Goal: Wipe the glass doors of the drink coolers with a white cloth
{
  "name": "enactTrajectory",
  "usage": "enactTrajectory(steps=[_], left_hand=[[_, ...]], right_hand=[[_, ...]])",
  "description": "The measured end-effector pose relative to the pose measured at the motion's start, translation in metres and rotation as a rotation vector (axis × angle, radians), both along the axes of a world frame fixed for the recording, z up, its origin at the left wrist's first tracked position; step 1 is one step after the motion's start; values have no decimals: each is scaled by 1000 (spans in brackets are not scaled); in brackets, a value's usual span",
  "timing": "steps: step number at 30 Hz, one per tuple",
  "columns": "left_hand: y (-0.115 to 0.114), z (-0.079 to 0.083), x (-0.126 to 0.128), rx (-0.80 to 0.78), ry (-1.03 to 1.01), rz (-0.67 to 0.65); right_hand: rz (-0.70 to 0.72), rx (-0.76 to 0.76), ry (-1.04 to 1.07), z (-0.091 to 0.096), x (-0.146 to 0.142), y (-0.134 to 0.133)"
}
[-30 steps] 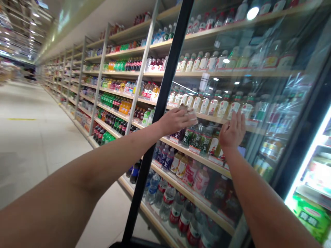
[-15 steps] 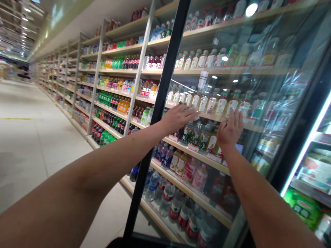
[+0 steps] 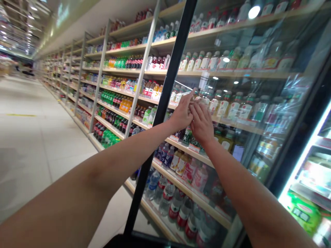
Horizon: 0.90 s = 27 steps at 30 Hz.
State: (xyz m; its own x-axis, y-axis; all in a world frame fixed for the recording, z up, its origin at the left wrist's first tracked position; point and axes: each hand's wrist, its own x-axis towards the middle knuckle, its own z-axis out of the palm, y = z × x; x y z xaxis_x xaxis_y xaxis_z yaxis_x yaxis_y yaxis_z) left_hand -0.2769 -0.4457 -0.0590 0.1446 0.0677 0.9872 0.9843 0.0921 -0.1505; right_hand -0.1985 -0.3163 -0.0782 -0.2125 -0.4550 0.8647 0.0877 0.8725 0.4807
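Note:
Before me stands a glass door [image 3: 222, 82] in a black frame, with bottles showing through it. My left hand [image 3: 182, 112] is raised at the glass, its thumb side up and its fingers closed around a crumpled, pale brownish cloth [image 3: 198, 100], mostly hidden. Against it lies my right hand [image 3: 203, 124], fingers bent together over the same cloth and touching my left hand. Whether the cloth presses on the glass, I cannot tell.
Left of the door, long shelves [image 3: 119, 91] of bottled drinks run into the distance beside a pale tiled floor [image 3: 31, 144]. The door's black frame edge [image 3: 165, 100] slants beside my left forearm. At right, a lit cooler holds a green package [image 3: 303, 212].
My right hand has moved left from its spot on the glass to meet my left hand at the cloth. My left hand has turned more upright. The view has shifted slightly.

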Motion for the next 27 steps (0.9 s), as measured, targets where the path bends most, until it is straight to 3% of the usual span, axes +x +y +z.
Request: enactTrajectory(steps=[4,11,14,19,23,27], left_hand=[[-7,-3,-4,46,30,102],[8,-11,-8,27,-93,426],[12,-18,-9,-7,-83,516],[16,-23,-13,-9,-36,535],[17,-22,-11,-8,-40,536],[13,-21,-2,-90,-100,640]], right_hand=[[-14,-11,20,-3,-2,2],[129,30,-5,-5,3,17],[133,-5,74,20,12,45],[56,-231,246,77,30,98],[23,-251,178,88,44,115],[-1,-206,119,102,64,127]])
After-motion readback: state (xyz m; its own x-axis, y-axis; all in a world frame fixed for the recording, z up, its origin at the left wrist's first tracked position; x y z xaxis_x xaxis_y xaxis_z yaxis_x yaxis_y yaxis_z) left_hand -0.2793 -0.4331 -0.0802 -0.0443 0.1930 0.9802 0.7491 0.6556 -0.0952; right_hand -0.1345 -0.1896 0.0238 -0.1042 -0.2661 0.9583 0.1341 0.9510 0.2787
